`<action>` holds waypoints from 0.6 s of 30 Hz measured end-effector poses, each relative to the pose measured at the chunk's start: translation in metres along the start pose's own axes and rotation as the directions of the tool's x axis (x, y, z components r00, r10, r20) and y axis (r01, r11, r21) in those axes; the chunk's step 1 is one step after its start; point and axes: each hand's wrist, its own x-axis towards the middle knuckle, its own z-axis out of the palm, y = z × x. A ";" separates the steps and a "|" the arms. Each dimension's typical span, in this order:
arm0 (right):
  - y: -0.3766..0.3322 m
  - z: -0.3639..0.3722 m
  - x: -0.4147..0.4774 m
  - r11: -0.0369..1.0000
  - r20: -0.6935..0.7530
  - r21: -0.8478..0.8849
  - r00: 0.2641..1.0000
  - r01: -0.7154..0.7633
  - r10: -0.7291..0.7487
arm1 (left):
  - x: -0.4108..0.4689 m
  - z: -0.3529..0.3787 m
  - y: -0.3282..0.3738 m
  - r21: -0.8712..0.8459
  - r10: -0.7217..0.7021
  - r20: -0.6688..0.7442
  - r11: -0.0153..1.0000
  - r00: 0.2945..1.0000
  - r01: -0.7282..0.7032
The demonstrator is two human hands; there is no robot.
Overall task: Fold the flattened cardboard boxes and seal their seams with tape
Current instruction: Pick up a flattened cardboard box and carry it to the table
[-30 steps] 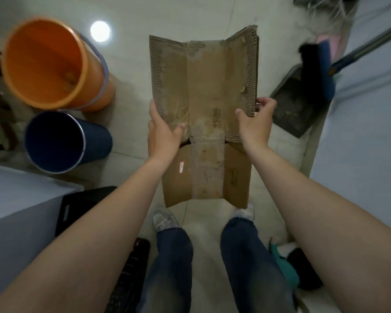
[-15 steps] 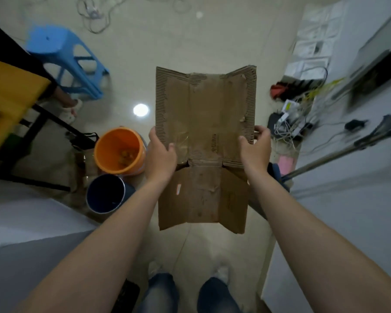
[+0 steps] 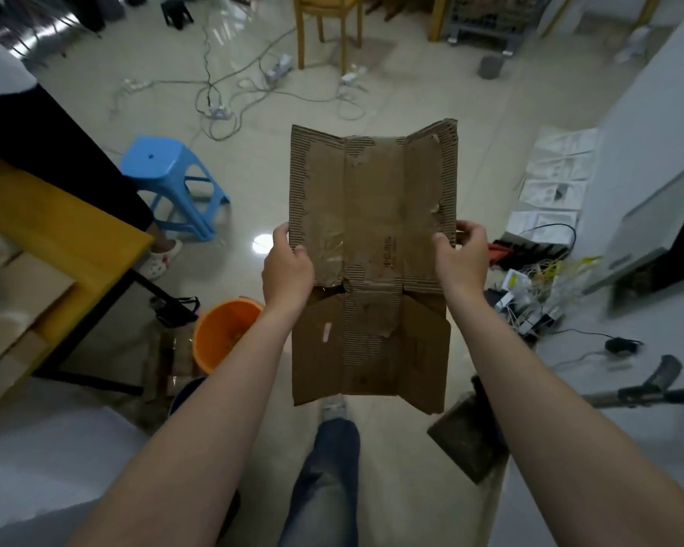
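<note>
cardboard [image 3: 376, 215] between grips — left hand [image 3: 287, 268], right hand [image 3: 461, 256].

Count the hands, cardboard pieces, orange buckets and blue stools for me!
Hands: 2, left hand and right hand, both gripping the cardboard
Cardboard: 1
Orange bucket: 1
Blue stool: 1
Total: 5
</note>
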 end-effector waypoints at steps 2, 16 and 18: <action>-0.017 0.024 0.027 1.000 -0.010 0.009 1.000 -0.011 0.011 | 0.042 -0.003 0.011 -0.005 -0.005 0.026 1.000 1.000 0.005; -0.161 0.151 0.218 0.999 -0.034 0.050 0.999 -0.019 0.020 | 0.317 -0.005 0.127 -0.076 -0.005 0.102 0.997 0.995 0.013; -0.177 0.172 0.257 0.998 -0.020 0.063 1.000 -0.014 0.015 | 0.359 0.003 0.142 -0.083 0.000 0.089 0.996 0.996 0.007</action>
